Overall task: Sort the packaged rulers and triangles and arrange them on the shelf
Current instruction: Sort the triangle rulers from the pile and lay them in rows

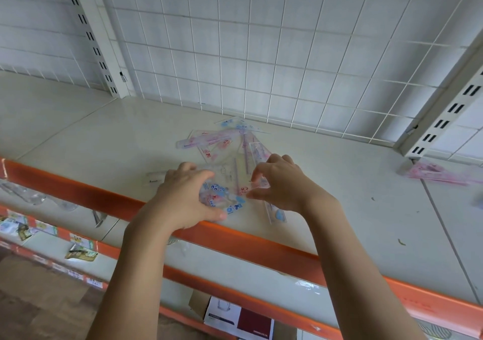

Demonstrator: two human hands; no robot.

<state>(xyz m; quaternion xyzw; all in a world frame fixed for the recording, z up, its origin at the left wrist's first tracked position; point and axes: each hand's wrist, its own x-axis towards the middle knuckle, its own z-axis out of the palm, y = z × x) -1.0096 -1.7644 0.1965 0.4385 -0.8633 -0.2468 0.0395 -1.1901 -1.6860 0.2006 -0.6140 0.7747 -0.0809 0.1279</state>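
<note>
In the head view, a glossy white shelf with an orange front lip runs diagonally across the middle of the frame, backed by a white wire grid panel over pale tiles. At frame center lies a loose heap of packaged rulers and triangles — clear, crinkly plastic sleeves printed in pink and blue, flat and thin, overlapping at odd angles. The heap stretches from near the grid down to the orange lip.

Both bare forearms rise from the bottom edge and meet over the near end of the heap. The left hand lies knuckles-up, fingers curved over a clear packet with blue print, thumb tip at the shelf's edge. The right hand arches just beside it, its thumb and fingers pinching the corner of a pink-printed packet. The 2 hands are close but not touching.

At the far right, well apart, a second small pile of pink packets rests on the neighboring shelf board. In the lower left, lower shelves hold scattered wrappers — blurred.
</note>
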